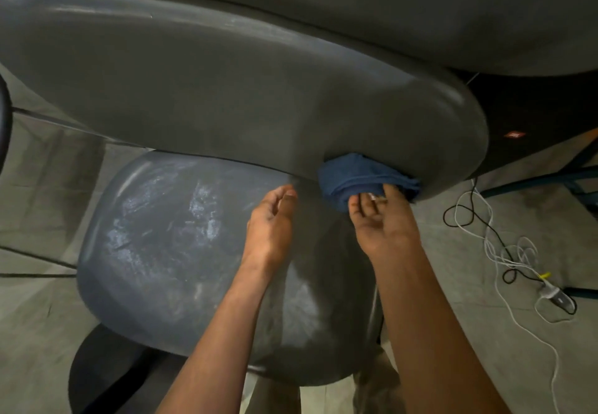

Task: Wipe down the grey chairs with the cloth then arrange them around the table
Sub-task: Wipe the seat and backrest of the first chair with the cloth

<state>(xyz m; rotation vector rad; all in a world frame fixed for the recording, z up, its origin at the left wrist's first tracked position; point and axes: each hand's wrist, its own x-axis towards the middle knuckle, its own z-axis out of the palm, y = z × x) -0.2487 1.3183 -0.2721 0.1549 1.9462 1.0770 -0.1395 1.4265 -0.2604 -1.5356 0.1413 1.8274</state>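
A grey plastic chair fills the head view: its curved backrest (pixel 226 90) spans the upper half and its streaked, dusty seat (pixel 168 239) lies below. A folded blue cloth (pixel 352 174) is pressed against the lower right edge of the backrest. My right hand (pixel 382 219) holds the cloth from beneath, palm up, fingers curled onto its underside. My left hand (pixel 271 219) reaches up just left of the cloth, fingers loosely bent at the backrest's lower edge, holding nothing that I can see.
A second grey surface (pixel 420 9) runs across the top. Tangled white and black cables (pixel 504 248) with a plug lie on the tiled floor at right. A black box with an orange logo (pixel 514 135) sits behind the chair. A dark round shape (pixel 106 368) lies at lower left.
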